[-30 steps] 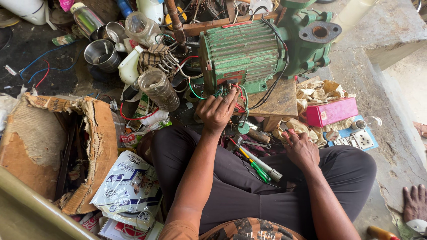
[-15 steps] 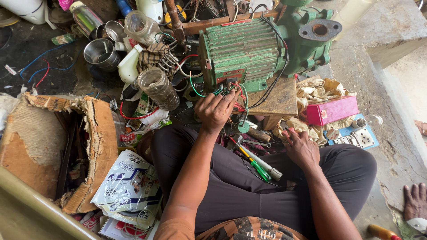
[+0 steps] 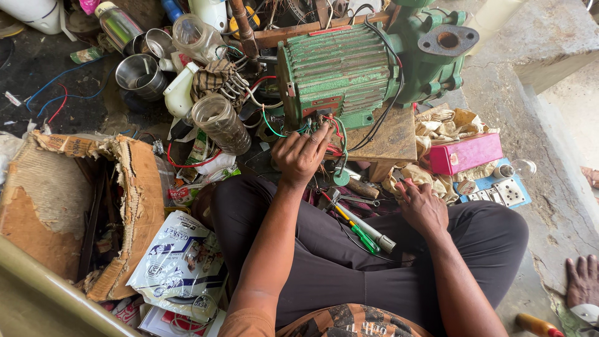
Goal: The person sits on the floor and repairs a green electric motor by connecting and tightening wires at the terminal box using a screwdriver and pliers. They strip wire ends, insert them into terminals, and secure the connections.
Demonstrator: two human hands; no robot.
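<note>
While the person sits cross-legged on the floor, the scene reads so:
Motor: the green ribbed cast-metal pump motor (image 3: 340,72) stands at the far centre on a worn wooden block (image 3: 390,134).
Wires: a tangle of red, green and white wires (image 3: 327,128) hangs at the motor's near face.
Left hand: the left hand (image 3: 301,155) has fingers curled, fingertips at those wires; whether it pinches one I cannot tell.
Right hand: the right hand (image 3: 423,206) lies loosely open, palm down, holding nothing, near right by crumpled rags.
Tools: a green-handled screwdriver (image 3: 355,231) lies on the lap between the hands.
Change: against the earlier frame, both hands sit in almost the same places.
Left side: a torn cardboard box (image 3: 75,206).
</note>
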